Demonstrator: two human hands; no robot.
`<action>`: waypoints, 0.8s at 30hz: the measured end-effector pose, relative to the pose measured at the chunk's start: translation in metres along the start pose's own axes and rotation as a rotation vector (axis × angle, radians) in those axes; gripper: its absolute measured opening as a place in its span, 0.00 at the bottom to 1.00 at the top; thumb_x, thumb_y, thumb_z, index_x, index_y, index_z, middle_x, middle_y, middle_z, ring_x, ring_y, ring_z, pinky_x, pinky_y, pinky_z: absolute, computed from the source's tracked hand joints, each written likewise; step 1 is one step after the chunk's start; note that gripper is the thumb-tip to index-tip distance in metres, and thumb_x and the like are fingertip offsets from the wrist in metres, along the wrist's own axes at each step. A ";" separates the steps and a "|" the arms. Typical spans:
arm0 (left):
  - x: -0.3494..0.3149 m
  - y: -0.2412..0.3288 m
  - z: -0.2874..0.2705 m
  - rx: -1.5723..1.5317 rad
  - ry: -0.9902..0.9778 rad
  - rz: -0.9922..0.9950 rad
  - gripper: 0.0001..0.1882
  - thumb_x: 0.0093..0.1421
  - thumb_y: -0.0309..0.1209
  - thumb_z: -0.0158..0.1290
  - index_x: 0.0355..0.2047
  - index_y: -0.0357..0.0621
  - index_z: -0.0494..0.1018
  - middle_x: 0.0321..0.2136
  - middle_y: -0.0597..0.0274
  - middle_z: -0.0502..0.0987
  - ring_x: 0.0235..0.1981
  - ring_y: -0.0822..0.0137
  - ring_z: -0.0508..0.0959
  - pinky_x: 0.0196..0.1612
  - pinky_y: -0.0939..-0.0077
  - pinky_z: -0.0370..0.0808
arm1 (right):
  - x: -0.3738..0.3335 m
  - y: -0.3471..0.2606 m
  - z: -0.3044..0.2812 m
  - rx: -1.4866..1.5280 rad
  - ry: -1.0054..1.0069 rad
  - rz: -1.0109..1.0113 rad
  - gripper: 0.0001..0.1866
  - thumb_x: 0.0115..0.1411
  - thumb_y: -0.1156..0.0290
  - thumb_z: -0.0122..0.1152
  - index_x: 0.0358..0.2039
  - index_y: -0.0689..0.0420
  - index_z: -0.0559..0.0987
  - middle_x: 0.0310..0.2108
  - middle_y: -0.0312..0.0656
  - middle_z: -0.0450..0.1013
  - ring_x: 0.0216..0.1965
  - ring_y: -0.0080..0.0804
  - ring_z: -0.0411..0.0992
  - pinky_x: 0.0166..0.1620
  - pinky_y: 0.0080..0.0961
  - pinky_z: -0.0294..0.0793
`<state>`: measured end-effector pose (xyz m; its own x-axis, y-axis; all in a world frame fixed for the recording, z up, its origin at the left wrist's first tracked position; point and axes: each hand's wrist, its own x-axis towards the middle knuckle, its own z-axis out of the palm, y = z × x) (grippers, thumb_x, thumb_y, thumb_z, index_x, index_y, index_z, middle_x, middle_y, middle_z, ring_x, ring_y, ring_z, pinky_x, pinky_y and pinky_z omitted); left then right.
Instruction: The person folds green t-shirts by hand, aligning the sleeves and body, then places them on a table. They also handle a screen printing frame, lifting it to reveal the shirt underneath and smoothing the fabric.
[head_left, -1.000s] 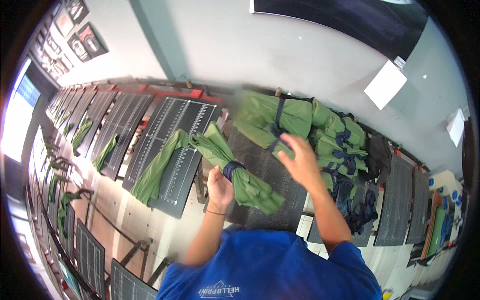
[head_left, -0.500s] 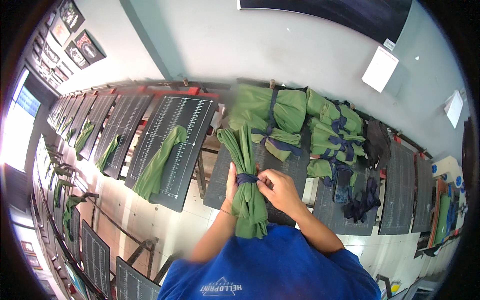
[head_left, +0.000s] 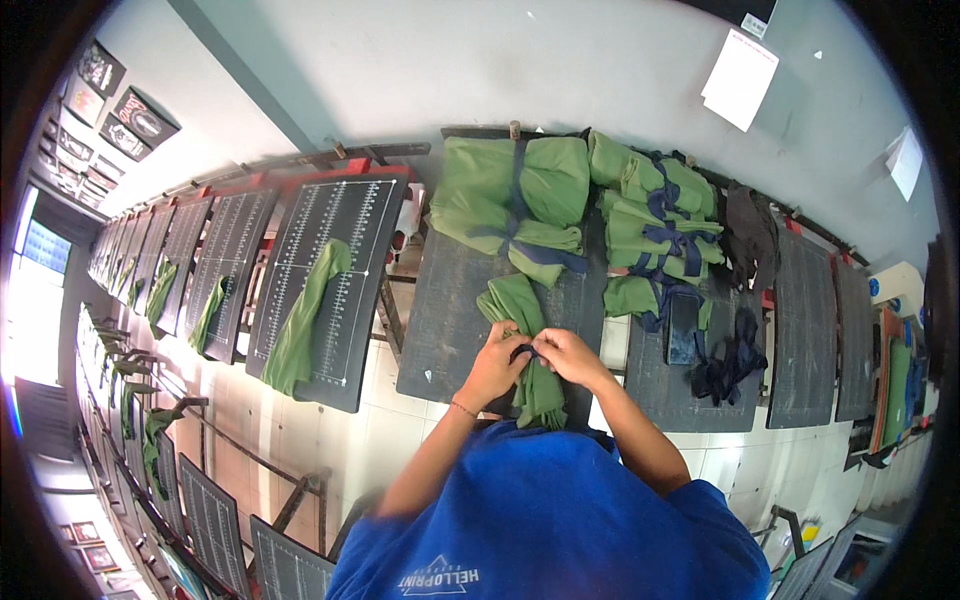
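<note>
A gathered bundle of green cloth (head_left: 512, 297) lies close in front of my body, over the near part of a dark board (head_left: 435, 335). Around its middle goes a navy cloth strip (head_left: 524, 350). My left hand (head_left: 490, 370) pinches this strip from the left side of the bundle. From the right, my right hand (head_left: 568, 358) has its fingertips closed on the strip too, almost touching the left fingertips. The fingers partly hide the strip, so I cannot tell whether it is knotted. Beyond the bundle sits a larger green bundle (head_left: 470, 190) with a navy band.
More navy-tied green bundles (head_left: 660, 240) are piled right of centre. Near them lie a dark phone (head_left: 683, 328), loose navy strips (head_left: 738, 362) and a dark cloth (head_left: 750, 235). Leftward, green cloths (head_left: 310, 325) lie on a row of ruled boards. A wall (head_left: 400, 70) stands behind.
The green bundle has gone from upright in my hands to lower, against the board. My left hand has come from the bundle's side round to the navy strip. The view has shifted.
</note>
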<state>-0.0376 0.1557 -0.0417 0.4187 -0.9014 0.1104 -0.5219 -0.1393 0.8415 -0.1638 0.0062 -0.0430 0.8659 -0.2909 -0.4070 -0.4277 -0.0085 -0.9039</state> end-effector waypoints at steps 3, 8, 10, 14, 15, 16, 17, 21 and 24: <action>0.002 0.000 0.009 -0.039 0.046 -0.058 0.08 0.58 0.25 0.54 0.36 0.34 0.73 0.42 0.48 0.70 0.34 0.58 0.75 0.39 0.69 0.74 | -0.010 -0.024 -0.020 0.085 -0.125 0.107 0.18 0.66 0.56 0.54 0.40 0.60 0.75 0.24 0.38 0.75 0.22 0.22 0.69 0.28 0.22 0.70; -0.010 -0.061 -0.010 -0.277 0.472 -0.391 0.11 0.64 0.33 0.46 0.33 0.39 0.73 0.27 0.64 0.73 0.29 0.69 0.71 0.32 0.75 0.70 | -0.035 -0.016 -0.081 0.075 -0.245 0.167 0.15 0.65 0.59 0.55 0.37 0.60 0.76 0.21 0.35 0.72 0.21 0.18 0.68 0.25 0.19 0.66; -0.010 -0.056 -0.021 -0.500 0.441 -0.532 0.12 0.67 0.34 0.45 0.34 0.39 0.73 0.29 0.65 0.74 0.31 0.71 0.72 0.35 0.74 0.70 | -0.044 -0.008 -0.096 0.334 -0.181 0.089 0.12 0.65 0.64 0.54 0.39 0.60 0.77 0.24 0.35 0.73 0.24 0.18 0.70 0.26 0.16 0.67; -0.020 -0.054 -0.025 -0.650 0.454 -0.625 0.15 0.69 0.38 0.43 0.40 0.39 0.73 0.32 0.66 0.74 0.32 0.74 0.71 0.36 0.77 0.69 | -0.033 -0.018 -0.056 0.061 0.052 -0.042 0.11 0.64 0.69 0.57 0.44 0.59 0.77 0.32 0.35 0.75 0.32 0.22 0.73 0.36 0.20 0.73; -0.025 -0.061 -0.020 -0.664 0.447 -0.618 0.16 0.69 0.39 0.42 0.43 0.40 0.73 0.32 0.67 0.74 0.33 0.76 0.70 0.36 0.79 0.69 | -0.022 0.001 -0.039 0.036 0.043 -0.133 0.12 0.63 0.67 0.58 0.45 0.59 0.76 0.34 0.37 0.77 0.34 0.24 0.74 0.38 0.22 0.74; -0.038 -0.075 -0.017 -0.515 0.407 -0.588 0.16 0.70 0.40 0.42 0.45 0.42 0.72 0.33 0.67 0.74 0.31 0.77 0.70 0.35 0.80 0.69 | -0.016 -0.001 -0.017 -0.087 0.041 -0.192 0.15 0.61 0.66 0.61 0.46 0.58 0.76 0.37 0.40 0.77 0.35 0.26 0.75 0.39 0.25 0.74; -0.041 -0.076 -0.015 -0.549 0.369 -0.619 0.16 0.70 0.40 0.41 0.45 0.43 0.73 0.33 0.67 0.75 0.30 0.76 0.70 0.34 0.80 0.69 | -0.015 -0.011 0.004 -0.216 0.067 -0.243 0.19 0.59 0.64 0.62 0.48 0.57 0.75 0.42 0.43 0.77 0.35 0.31 0.76 0.41 0.29 0.75; -0.039 -0.051 -0.014 -0.756 0.297 -0.672 0.14 0.71 0.43 0.40 0.42 0.48 0.70 0.33 0.64 0.77 0.24 0.73 0.74 0.29 0.81 0.71 | -0.005 -0.017 0.050 -0.562 0.238 -0.371 0.16 0.57 0.66 0.62 0.44 0.57 0.74 0.35 0.48 0.72 0.38 0.49 0.74 0.41 0.37 0.74; -0.038 -0.025 -0.030 -1.051 0.429 -0.657 0.15 0.70 0.47 0.41 0.42 0.49 0.63 0.31 0.56 0.78 0.28 0.66 0.79 0.26 0.75 0.75 | 0.001 -0.013 0.039 -0.438 0.220 -0.287 0.12 0.58 0.68 0.61 0.40 0.58 0.73 0.34 0.45 0.73 0.38 0.43 0.74 0.39 0.36 0.74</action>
<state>-0.0184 0.2060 -0.0506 0.6746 -0.5598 -0.4811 0.6118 0.0595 0.7887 -0.1474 0.0432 -0.0365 0.9090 -0.4103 -0.0739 -0.2917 -0.4991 -0.8160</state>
